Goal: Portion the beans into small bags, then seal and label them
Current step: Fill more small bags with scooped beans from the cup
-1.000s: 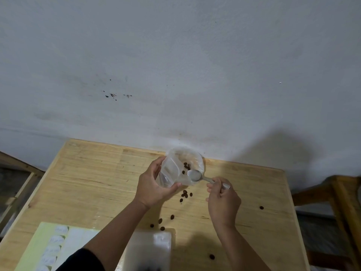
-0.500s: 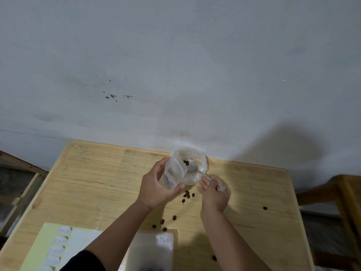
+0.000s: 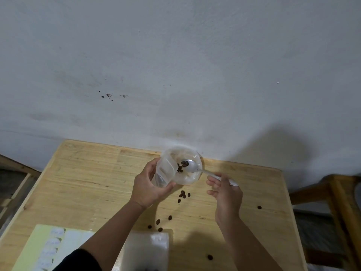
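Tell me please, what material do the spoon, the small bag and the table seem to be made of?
Spoon: probably metal, maybe shiny plastic; silvery, glossy bowl. Small bag: thin clear plastic; the beans show through it and it crinkles in the left hand. Table: light wood, matte; grain lines and plank joints show.

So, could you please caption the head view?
Left hand holds a clear bag while a spoon tips beans in.
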Available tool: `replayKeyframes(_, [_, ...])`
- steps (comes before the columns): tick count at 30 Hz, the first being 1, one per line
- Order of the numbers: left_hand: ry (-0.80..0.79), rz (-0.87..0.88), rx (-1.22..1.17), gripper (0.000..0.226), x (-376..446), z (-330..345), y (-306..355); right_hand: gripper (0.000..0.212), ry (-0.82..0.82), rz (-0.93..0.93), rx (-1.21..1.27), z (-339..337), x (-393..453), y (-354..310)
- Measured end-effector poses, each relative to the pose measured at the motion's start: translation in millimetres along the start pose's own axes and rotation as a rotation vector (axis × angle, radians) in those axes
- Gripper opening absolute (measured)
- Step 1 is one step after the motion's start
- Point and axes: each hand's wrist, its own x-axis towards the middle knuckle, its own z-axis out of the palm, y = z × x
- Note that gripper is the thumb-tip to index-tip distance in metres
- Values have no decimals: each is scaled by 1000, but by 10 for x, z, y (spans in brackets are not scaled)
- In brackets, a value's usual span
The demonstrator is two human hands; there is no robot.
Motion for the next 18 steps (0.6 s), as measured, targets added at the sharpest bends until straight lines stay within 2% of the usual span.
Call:
replayKeyframes(6, [-4, 6, -1, 97, 12, 18, 29, 27, -102, -202, -11, 18, -198, -316])
replayKeyframes(12, [-7, 20, -11, 98, 9, 43, 40, 27, -208, -546, -366, 103, -414, -361])
replayKeyframes(15, [-8, 24, -22, 96, 3, 32, 48, 27, -101, -640, -345, 82, -403, -297])
replayKeyframes(18, [-6, 36, -33, 94, -5, 22, 64, 25, 20, -592, -417, 68, -292, -129])
